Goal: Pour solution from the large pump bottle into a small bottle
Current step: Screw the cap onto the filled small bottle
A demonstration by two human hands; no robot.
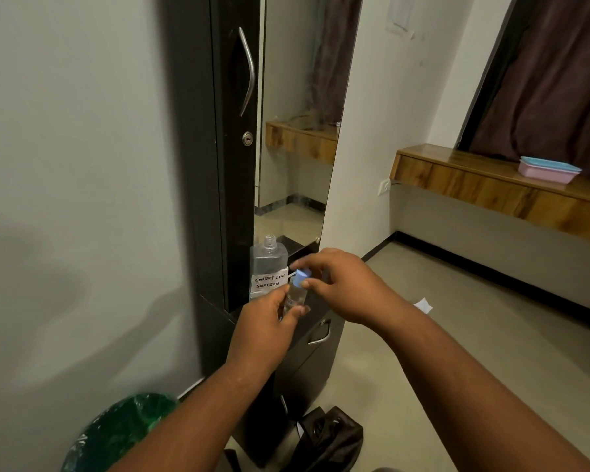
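Observation:
A large clear bottle (269,258) with a handwritten label reading "contact lens solution" stands on the dark cabinet ledge (315,303). Its neck is open, with no pump on it. Just in front of it, my left hand (264,327) grips a small clear bottle (295,296) by its body. My right hand (343,284) pinches the blue cap (302,277) on top of that small bottle. A thin white tube shows beside the cap.
A tall dark cabinet with a mirror (297,131) stands behind the bottles, drawers (317,338) below. A green-lined bin (120,434) sits at lower left and a dark bag (331,437) on the floor. A wooden shelf (491,185) carries a pink and blue box (549,170).

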